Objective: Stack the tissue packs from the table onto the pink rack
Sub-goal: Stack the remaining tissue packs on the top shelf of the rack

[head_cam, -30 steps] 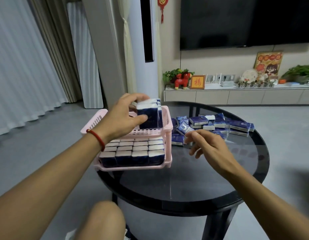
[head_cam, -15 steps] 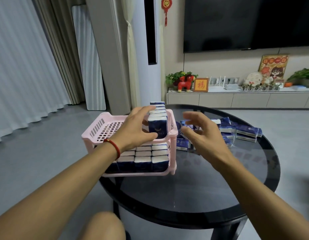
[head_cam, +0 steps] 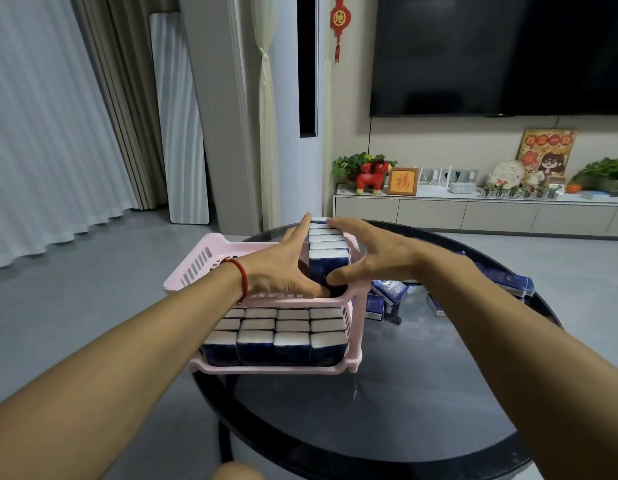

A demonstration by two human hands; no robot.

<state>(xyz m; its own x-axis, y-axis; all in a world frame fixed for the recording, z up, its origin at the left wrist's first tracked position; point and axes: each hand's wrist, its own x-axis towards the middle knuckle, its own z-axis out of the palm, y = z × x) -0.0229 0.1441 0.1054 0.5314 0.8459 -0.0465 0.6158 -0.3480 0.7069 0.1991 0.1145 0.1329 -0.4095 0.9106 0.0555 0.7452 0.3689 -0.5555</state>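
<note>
A pink two-tier rack (head_cam: pixel 196 268) stands on the left part of a round black glass table (head_cam: pixel 387 403). Its lower tier is packed with blue-and-white tissue packs (head_cam: pixel 276 337) standing on end. On the upper tier a row of upright packs (head_cam: pixel 326 252) runs along the right side. My left hand (head_cam: pixel 283 268) lies flat against the row's left face with straight fingers. My right hand (head_cam: pixel 369 254) spans the row from the right, fingers on the far end and thumb on the near pack. Loose packs (head_cam: pixel 390 292) lie on the table to the right of the rack.
More loose packs (head_cam: pixel 508 284) lie behind my right forearm near the table's far right edge. My knee (head_cam: pixel 236 472) shows under the table's near edge. A low TV cabinet (head_cam: pixel 473 213) with ornaments stands against the far wall, and grey floor surrounds the table.
My right hand left the loose packs and moved left onto the upper-tier row. My left hand let go of the pack it set down and flattened against the row's left side.
</note>
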